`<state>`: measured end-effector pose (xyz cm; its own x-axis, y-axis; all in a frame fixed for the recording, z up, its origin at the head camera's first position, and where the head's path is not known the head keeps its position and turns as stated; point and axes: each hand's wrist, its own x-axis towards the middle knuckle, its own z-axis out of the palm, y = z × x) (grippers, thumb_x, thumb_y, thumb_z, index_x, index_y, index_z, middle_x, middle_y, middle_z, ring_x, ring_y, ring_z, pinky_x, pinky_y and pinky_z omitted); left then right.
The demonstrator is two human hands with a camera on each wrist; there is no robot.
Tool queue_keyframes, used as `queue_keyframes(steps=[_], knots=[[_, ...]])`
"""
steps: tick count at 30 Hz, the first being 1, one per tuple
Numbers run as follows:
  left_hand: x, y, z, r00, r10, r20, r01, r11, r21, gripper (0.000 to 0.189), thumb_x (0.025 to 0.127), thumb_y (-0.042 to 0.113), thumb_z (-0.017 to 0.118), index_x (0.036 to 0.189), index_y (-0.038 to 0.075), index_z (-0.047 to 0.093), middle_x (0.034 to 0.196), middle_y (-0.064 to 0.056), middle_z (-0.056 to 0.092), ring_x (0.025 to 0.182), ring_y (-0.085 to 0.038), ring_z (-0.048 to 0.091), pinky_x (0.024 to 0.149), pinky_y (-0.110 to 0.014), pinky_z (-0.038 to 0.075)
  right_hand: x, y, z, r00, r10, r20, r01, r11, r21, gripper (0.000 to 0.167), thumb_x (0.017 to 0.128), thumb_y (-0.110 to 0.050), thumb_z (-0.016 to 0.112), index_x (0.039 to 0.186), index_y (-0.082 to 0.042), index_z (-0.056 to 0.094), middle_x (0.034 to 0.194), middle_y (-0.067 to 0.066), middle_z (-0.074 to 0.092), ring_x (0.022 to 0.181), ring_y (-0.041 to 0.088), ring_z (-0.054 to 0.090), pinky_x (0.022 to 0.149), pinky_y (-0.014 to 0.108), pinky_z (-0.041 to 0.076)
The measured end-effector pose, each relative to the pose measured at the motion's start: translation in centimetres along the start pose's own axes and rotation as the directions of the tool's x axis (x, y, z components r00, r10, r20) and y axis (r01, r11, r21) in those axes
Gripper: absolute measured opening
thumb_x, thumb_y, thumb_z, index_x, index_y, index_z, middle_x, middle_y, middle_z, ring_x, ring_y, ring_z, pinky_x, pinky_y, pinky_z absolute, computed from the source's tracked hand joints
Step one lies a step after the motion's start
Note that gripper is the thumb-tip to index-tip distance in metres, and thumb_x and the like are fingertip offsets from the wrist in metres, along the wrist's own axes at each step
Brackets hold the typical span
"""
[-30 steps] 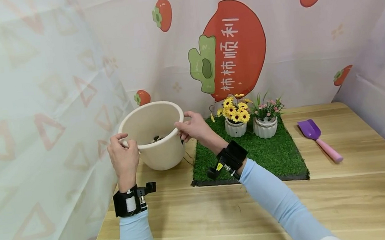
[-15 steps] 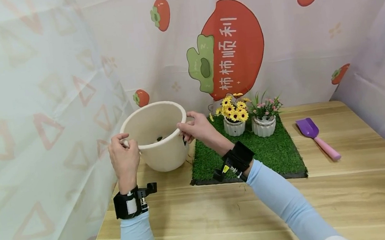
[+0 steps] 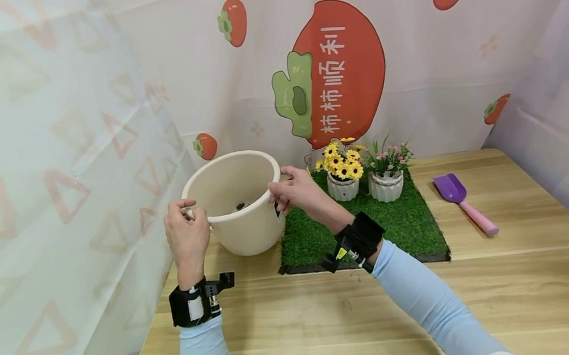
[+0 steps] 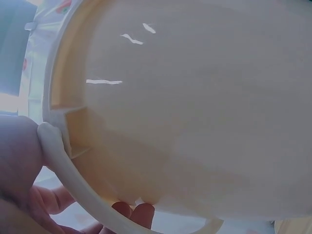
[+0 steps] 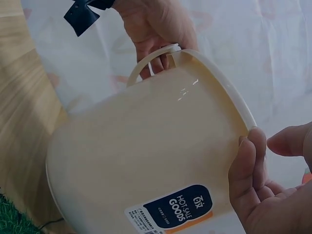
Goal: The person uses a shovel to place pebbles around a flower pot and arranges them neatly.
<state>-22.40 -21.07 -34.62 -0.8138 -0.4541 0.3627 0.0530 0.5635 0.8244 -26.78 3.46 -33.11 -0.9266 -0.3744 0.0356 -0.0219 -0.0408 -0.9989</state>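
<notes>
A cream plastic bucket [image 3: 248, 232] stands at the left of the table, its mouth facing up and a few small dark items [image 3: 240, 207] partly visible inside. My left hand [image 3: 187, 232] grips its left side, fingers around the curved handle [image 4: 80, 183] by the rim. On the opposite side, my right hand [image 3: 306, 193] holds the rim between thumb and curled fingers. A dark blue label [image 5: 180, 209] reading "HOT SALE GOODS" shows on the bucket's wall in the right wrist view.
Right of the bucket lies a green turf mat [image 3: 362, 238], bearing a white pot of yellow flowers [image 3: 342, 166] and a white pot of pink flowers [image 3: 387, 185]. A purple scoop [image 3: 464, 203] with a pink handle rests farther right. Printed fabric [image 3: 151, 70] hangs behind and at the left.
Both hands have shifted the bucket slightly to the right, closer to the turf mat. Their holds on it look the same, while the head view has turned a little.
</notes>
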Motion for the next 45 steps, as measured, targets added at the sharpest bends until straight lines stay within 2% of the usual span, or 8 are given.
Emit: queue_keyframes(steps=[5, 12, 18, 23, 31, 40, 45], knots=[[-0.2, -0.1, 0.1, 1.000, 0.020, -0.004, -0.020, 1.000, 0.008, 0.029, 0.089, 0.017, 0.047, 0.113, 0.006, 0.060, 0.093, -0.013, 0.054, 0.084, -0.026, 0.051, 0.072, -0.033, 0.037, -0.6, 0.0, 0.0, 1.000, -0.008, 0.005, 0.008, 1.000, 0.006, 0.056, 0.097, -0.017, 0.058, 0.147, -0.005, 0.036, 0.082, 0.016, 0.069, 0.055, 0.015, 0.060, 0.057, 0.030, 0.054], [-0.8, 0.0, 0.1, 1.000, 0.015, 0.017, -0.015, 1.000, -0.009, 0.029, 0.089, 0.017, 0.048, 0.113, 0.006, 0.059, 0.095, -0.012, 0.052, 0.086, -0.025, 0.048, 0.073, -0.033, 0.036, -1.3, 0.0, -0.2, 1.000, -0.010, 0.003, 0.010, 1.000, 0.003, 0.053, 0.096, -0.016, 0.058, 0.144, -0.005, 0.038, 0.084, 0.018, 0.068, 0.055, 0.015, 0.060, 0.057, 0.029, 0.054], [-1.5, -0.3, 0.4, 0.999, 0.039, 0.020, -0.038, 0.999, -0.031, 0.027, 0.089, 0.014, 0.048, 0.112, 0.005, 0.059, 0.091, -0.010, 0.055, 0.076, -0.021, 0.049, 0.065, -0.031, 0.040, -2.0, 0.3, -0.6, 1.000, 0.019, -0.003, -0.019, 1.000, 0.002, 0.052, 0.096, -0.018, 0.059, 0.143, -0.008, 0.038, 0.086, 0.018, 0.069, 0.056, 0.016, 0.060, 0.058, 0.029, 0.054], [-2.1, -0.4, 0.8, 0.997, 0.065, 0.032, -0.064, 0.997, -0.052, 0.026, 0.089, 0.012, 0.048, 0.111, 0.005, 0.059, 0.086, -0.009, 0.055, 0.071, -0.020, 0.048, 0.058, -0.028, 0.041, -2.8, 0.6, -1.2, 1.000, 0.029, 0.000, -0.029, 1.000, 0.006, 0.058, 0.096, -0.019, 0.059, 0.148, -0.007, 0.033, 0.089, 0.018, 0.070, 0.058, 0.016, 0.060, 0.060, 0.030, 0.055], [-3.0, -0.4, 1.4, 0.997, 0.060, 0.040, -0.057, 0.996, -0.073, 0.025, 0.089, 0.013, 0.048, 0.111, 0.005, 0.057, 0.100, -0.012, 0.056, 0.079, -0.022, 0.049, 0.067, -0.033, 0.042, -4.0, 1.1, -2.0, 1.000, 0.015, 0.008, -0.015, 1.000, 0.005, 0.062, 0.097, -0.020, 0.059, 0.151, -0.009, 0.030, 0.090, 0.017, 0.070, 0.064, 0.019, 0.063, 0.063, 0.031, 0.055], [-4.2, -0.4, 2.0, 0.991, 0.130, 0.017, -0.128, 0.988, -0.087, 0.019, 0.089, 0.010, 0.050, 0.105, 0.003, 0.057, 0.101, -0.015, 0.055, 0.086, -0.024, 0.051, 0.074, -0.034, 0.041, -5.3, 1.6, -2.6, 1.000, 0.027, 0.006, -0.027, 0.999, 0.032, 0.071, 0.098, -0.020, 0.058, 0.156, -0.009, 0.019, 0.086, 0.007, 0.071, 0.066, 0.016, 0.065, 0.065, 0.029, 0.055], [-4.5, -0.4, 2.2, 0.994, 0.103, 0.048, -0.099, 0.992, -0.083, 0.021, 0.090, 0.013, 0.050, 0.107, 0.003, 0.057, 0.105, -0.014, 0.057, 0.088, -0.024, 0.056, 0.072, -0.033, 0.045, -5.9, 1.7, -2.8, 1.000, 0.016, 0.011, -0.016, 0.999, 0.050, 0.069, 0.099, -0.022, 0.057, 0.155, -0.009, 0.020, 0.088, 0.009, 0.070, 0.067, 0.018, 0.065, 0.066, 0.029, 0.055]])
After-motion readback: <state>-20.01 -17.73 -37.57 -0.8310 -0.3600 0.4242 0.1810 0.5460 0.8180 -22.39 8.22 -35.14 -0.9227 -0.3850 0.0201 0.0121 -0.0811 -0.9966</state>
